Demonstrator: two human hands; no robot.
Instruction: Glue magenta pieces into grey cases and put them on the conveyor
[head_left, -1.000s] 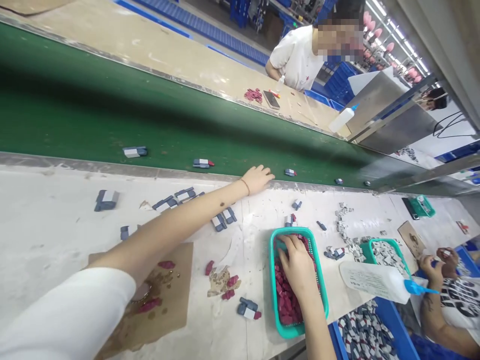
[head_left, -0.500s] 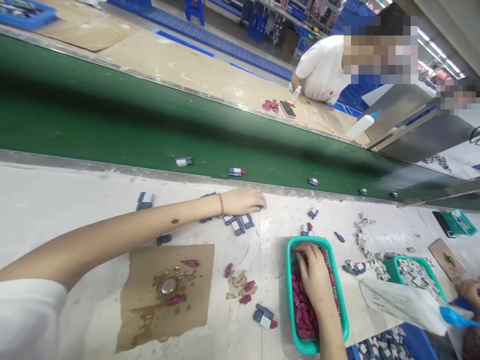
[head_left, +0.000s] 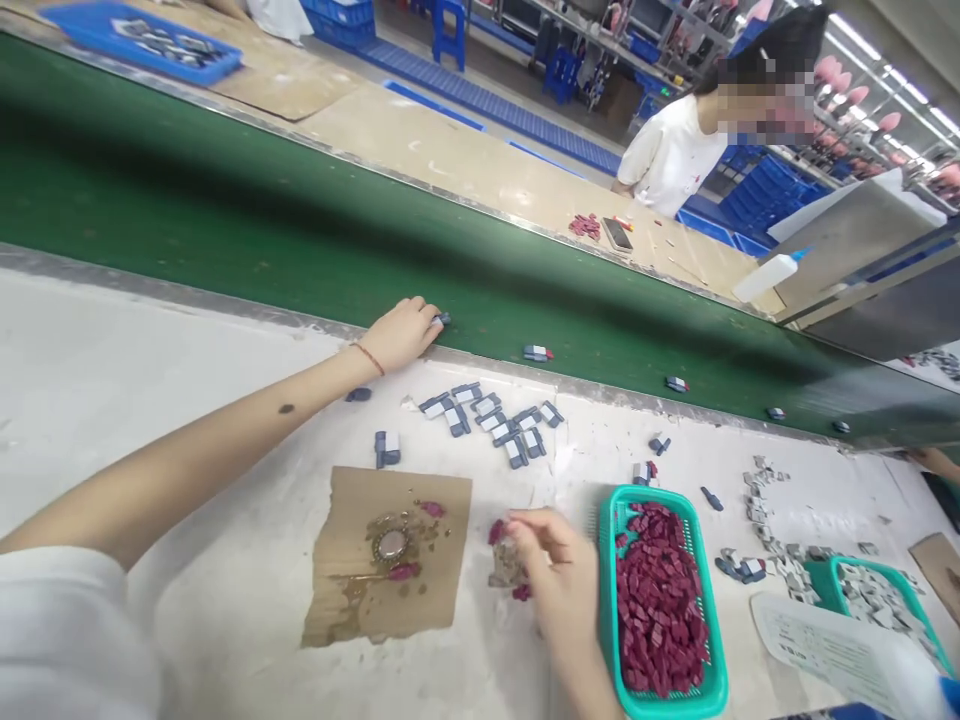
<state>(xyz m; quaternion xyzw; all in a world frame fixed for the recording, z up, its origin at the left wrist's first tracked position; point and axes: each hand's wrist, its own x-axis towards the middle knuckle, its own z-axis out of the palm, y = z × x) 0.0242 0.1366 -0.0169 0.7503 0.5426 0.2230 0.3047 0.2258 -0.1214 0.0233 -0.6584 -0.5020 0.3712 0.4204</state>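
My left hand reaches across the white table to the near edge of the green conveyor belt, its fingers closed on a small grey part lying there. My right hand hovers left of the teal basket full of dark red pieces, its fingers pinched on a dark red piece above a small scrap pile. A cluster of grey and white parts lies on the table between my hands.
A brown cardboard sheet with a glue puddle lies near my left arm. More grey parts ride the belt. A second teal basket and a white glue bottle sit right. A person in white works across the belt.
My left hand moved from the grey parts on the table up to the belt edge. My right hand left the teal basket and now sits to its left, pinching a red piece.
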